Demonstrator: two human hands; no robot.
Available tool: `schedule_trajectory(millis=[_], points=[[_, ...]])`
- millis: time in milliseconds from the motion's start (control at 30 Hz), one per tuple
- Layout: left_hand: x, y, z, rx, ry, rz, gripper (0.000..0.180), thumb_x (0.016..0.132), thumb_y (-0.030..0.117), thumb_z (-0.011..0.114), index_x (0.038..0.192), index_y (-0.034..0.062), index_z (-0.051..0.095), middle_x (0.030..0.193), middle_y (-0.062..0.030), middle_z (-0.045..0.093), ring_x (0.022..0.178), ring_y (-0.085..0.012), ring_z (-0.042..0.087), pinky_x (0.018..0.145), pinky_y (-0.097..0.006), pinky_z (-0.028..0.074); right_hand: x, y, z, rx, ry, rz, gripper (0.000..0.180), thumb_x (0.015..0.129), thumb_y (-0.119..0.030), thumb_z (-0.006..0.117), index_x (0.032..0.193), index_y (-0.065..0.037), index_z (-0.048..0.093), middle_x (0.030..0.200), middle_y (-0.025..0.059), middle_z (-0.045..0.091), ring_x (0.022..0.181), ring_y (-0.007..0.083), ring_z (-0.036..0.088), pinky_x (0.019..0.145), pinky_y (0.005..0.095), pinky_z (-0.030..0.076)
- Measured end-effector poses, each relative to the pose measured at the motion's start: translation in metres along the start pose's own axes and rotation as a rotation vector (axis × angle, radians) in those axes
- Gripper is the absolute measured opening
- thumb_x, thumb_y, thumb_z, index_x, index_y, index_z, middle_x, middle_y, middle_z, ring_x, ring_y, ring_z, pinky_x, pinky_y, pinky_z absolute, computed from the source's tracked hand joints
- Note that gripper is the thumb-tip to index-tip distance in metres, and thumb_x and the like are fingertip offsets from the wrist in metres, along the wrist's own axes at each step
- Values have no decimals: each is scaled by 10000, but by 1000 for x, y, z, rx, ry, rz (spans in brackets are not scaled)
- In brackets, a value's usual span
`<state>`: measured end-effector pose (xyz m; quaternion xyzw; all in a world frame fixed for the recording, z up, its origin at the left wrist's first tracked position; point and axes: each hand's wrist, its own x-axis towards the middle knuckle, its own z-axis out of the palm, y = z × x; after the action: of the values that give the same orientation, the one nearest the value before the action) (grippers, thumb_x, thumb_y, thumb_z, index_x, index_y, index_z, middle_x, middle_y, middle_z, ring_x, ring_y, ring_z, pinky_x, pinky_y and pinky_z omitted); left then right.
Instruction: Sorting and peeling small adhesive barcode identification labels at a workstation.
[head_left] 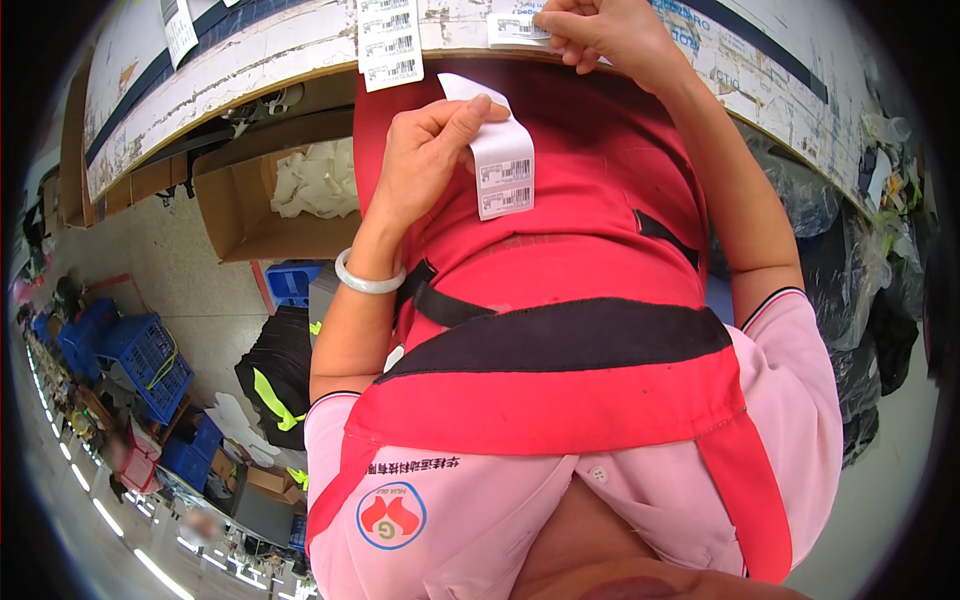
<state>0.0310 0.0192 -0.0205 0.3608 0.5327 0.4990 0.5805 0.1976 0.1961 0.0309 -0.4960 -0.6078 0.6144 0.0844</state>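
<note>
**Entry: barcode labels at the worn surface edge**

1. My left hand [425, 150]: grasping a strip of white barcode labels [503, 170], pinched between thumb and fingers. The strip hangs in front of my red apron [560, 250], below the surface edge, not touching the surface. A pale bangle [368, 277] sits on that wrist.

2. My right hand [600, 30]: fingers curled down, pressing a single white label [515, 28] onto the scuffed white surface [250, 70] at the far right. Whether it pinches the label or only pushes on it, I cannot tell.

3. A longer label strip [390, 45]: hangs over the surface edge, just left of the pressed label, apart from both hands.

4. Cardboard box [260, 200]: under the surface on the left, holding white material. Blue crates [145, 350] lie farther left on the floor.

Risks, as I judge them: the held strip curls at its top and could stick to itself or to the apron if my grip slackens. The pressed label could wrinkle or sit crooked, since the surface is chipped and rough there. The overhanging strip may drop if brushed.
</note>
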Motion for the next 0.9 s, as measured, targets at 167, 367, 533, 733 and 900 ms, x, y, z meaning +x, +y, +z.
schedule_trajectory(millis=[167, 367, 533, 733, 900], points=[[0, 0, 0, -9, 5, -7, 359, 978, 317, 590, 1002, -17, 720, 777, -37, 674, 634, -61, 557, 553, -199, 423, 0, 0, 0, -78, 6, -71, 141, 886, -128, 641, 858, 11, 650, 690, 54, 644, 544, 102, 603, 474, 221, 507], [-1, 12, 4, -178, 29, -85, 388, 1002, 318, 539, 1077, -30, 693, 851, -66, 678, 642, -81, 582, 565, -211, 453, -5, 4, -19, 67, -25, -94, 152, 919, -145, 633, 912, 7, 637, 681, 30, 613, 544, 89, 570, 474, 203, 460], [-15, 25, 0, -173, -43, -145, 284, 930, 123, 626, 1170, -27, 647, 890, -71, 659, 569, -83, 556, 501, -221, 462, 19, 21, -84, 36, 234, -330, 152, 912, -164, 643, 910, -12, 640, 686, 20, 604, 554, 80, 552, 489, 216, 451], [-14, 20, 0, -196, -43, -149, 280, 901, 58, 649, 1171, -18, 650, 860, -61, 653, 584, -69, 551, 485, -215, 451, 56, 45, -169, -152, 574, -232, 181, 847, -194, 704, 844, -22, 648, 675, 32, 611, 527, 92, 546, 480, 232, 448], [-11, 19, 3, -252, -6, -172, 266, 899, 49, 653, 1158, -11, 659, 773, -36, 643, 564, -60, 547, 492, -202, 444, 71, 72, -176, -700, 794, -197, 234, 759, -203, 750, 855, -11, 657, 681, 103, 631, 625, 224, 610, 597, 317, 495]])
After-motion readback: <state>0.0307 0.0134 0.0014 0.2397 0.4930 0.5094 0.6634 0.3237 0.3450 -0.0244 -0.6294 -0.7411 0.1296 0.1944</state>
